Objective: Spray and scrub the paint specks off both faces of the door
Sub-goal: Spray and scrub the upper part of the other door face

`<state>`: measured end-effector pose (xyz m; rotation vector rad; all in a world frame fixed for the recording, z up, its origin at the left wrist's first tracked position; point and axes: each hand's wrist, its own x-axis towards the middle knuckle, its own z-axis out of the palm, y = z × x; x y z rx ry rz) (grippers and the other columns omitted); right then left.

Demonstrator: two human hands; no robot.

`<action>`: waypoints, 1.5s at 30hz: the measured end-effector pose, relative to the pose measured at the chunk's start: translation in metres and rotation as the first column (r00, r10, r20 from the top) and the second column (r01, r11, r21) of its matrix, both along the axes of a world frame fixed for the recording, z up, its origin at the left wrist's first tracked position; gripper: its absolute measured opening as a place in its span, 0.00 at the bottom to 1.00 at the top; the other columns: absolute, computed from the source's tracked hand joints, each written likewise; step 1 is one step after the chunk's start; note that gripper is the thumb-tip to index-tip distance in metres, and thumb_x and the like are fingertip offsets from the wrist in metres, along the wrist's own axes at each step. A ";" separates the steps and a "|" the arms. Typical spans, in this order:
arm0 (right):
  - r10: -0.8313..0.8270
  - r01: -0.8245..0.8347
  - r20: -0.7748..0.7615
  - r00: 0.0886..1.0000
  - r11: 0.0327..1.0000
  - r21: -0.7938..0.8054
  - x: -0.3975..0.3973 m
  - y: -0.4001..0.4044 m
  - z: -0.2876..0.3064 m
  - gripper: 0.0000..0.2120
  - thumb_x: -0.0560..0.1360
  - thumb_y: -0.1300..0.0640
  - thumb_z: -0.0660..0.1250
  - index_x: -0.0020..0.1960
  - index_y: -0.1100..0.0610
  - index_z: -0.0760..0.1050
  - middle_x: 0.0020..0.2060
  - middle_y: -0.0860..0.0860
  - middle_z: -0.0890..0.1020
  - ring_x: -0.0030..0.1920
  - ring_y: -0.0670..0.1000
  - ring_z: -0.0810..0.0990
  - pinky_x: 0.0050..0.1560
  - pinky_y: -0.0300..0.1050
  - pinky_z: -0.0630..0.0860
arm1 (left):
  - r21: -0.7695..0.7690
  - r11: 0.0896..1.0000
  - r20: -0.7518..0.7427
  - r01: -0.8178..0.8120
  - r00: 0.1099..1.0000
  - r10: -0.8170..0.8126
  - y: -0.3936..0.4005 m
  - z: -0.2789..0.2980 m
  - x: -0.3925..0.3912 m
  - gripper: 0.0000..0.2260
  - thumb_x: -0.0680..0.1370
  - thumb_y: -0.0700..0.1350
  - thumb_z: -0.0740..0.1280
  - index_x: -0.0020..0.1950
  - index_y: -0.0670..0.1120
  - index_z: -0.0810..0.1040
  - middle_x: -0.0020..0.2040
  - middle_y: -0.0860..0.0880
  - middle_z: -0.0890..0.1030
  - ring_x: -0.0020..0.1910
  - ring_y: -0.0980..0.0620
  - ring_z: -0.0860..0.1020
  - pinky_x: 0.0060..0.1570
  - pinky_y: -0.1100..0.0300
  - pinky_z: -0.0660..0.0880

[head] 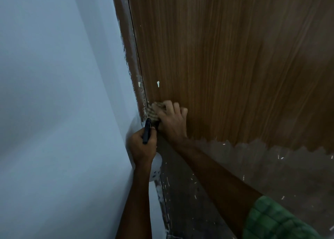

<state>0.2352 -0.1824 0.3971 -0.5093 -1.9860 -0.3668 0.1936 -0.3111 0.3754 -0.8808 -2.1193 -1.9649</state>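
Observation:
The brown wood-grain door fills the right of the view, with white paint specks near its left edge. My right hand presses a striped scrub cloth against the door beside the frame. My left hand grips a spray bottle just below; its black trigger head points up at the cloth and its white body shows under my wrist. A greyer lower band of the door carries several more specks.
The brown door frame, smeared with white paint, runs down the middle. A pale blue-white wall takes up the left. My green checked sleeve is at the bottom right.

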 end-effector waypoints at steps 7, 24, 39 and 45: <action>0.090 -0.111 0.240 0.967 0.991 0.073 0.003 -0.006 -0.047 0.26 0.72 0.47 0.76 0.68 0.49 0.77 0.60 0.53 0.72 0.54 0.54 0.70 0.51 0.52 0.64 | -0.042 0.993 -0.017 -0.107 0.994 0.107 -0.001 -0.004 -0.007 0.18 0.81 0.49 0.72 0.32 0.49 0.76 0.28 0.50 0.77 0.28 0.47 0.77 0.32 0.57 0.72; 0.138 -0.121 0.183 0.974 0.988 -0.099 0.007 -0.015 -0.101 0.27 0.69 0.51 0.79 0.66 0.48 0.78 0.57 0.52 0.74 0.53 0.55 0.72 0.50 0.51 0.65 | -0.066 0.996 0.007 -0.052 0.999 0.053 0.001 -0.048 -0.010 0.21 0.77 0.61 0.68 0.36 0.45 0.82 0.29 0.47 0.80 0.28 0.43 0.80 0.30 0.45 0.80; 0.067 -0.074 -0.093 0.993 0.994 -0.080 0.003 -0.011 -0.067 0.17 0.81 0.53 0.63 0.67 0.49 0.81 0.57 0.56 0.80 0.49 0.57 0.72 0.47 0.51 0.64 | -0.195 0.979 0.203 0.059 0.979 -0.018 0.000 -0.110 0.003 0.15 0.77 0.52 0.71 0.32 0.48 0.78 0.28 0.45 0.79 0.28 0.40 0.79 0.31 0.40 0.80; 0.170 -0.140 0.192 0.967 0.977 -0.162 0.005 -0.015 -0.161 0.30 0.73 0.56 0.77 0.73 0.51 0.74 0.58 0.53 0.74 0.52 0.56 0.72 0.48 0.51 0.65 | -0.076 0.997 0.103 -0.024 0.994 0.032 -0.004 -0.088 -0.006 0.14 0.78 0.57 0.70 0.35 0.53 0.81 0.31 0.49 0.82 0.29 0.45 0.82 0.30 0.46 0.82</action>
